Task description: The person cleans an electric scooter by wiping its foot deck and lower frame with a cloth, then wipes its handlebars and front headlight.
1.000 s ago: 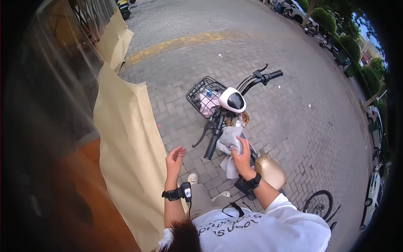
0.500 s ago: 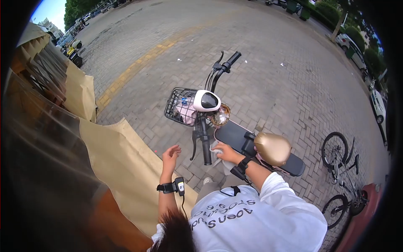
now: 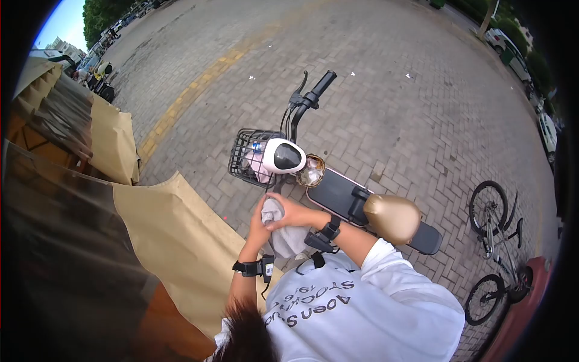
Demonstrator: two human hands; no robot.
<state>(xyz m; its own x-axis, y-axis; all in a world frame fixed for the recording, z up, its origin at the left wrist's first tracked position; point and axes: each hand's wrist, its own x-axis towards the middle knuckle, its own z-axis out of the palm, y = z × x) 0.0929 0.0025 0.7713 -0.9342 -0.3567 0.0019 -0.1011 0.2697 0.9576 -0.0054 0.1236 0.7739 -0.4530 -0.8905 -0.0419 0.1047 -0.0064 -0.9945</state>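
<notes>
A light grey cloth [image 3: 286,239] is bunched between my two hands and hangs down below them. My right hand [image 3: 294,213] curls around it from the right, fingers over the top. On the other side my left hand [image 3: 258,222] presses against it. Both hands are over the near handlebar grip of a white and pink electric bike, and the grip itself is hidden by them and the cloth. The bike's white headlight cover [image 3: 283,155] lies just beyond, and its far handlebar grip [image 3: 323,82] points away from me.
A black wire basket [image 3: 236,158] with pink cloth and a blue item sits at the bike's front. A small woven basket [image 3: 312,171] is behind the headlight. The gold-covered seat [image 3: 392,218] is to the right. Beige tarpaulin [image 3: 175,226] borders the left; a bicycle [image 3: 490,241] stands right.
My right hand has moved left with the cloth, onto the near grip. My left hand has come over to meet it and closed on the cloth.
</notes>
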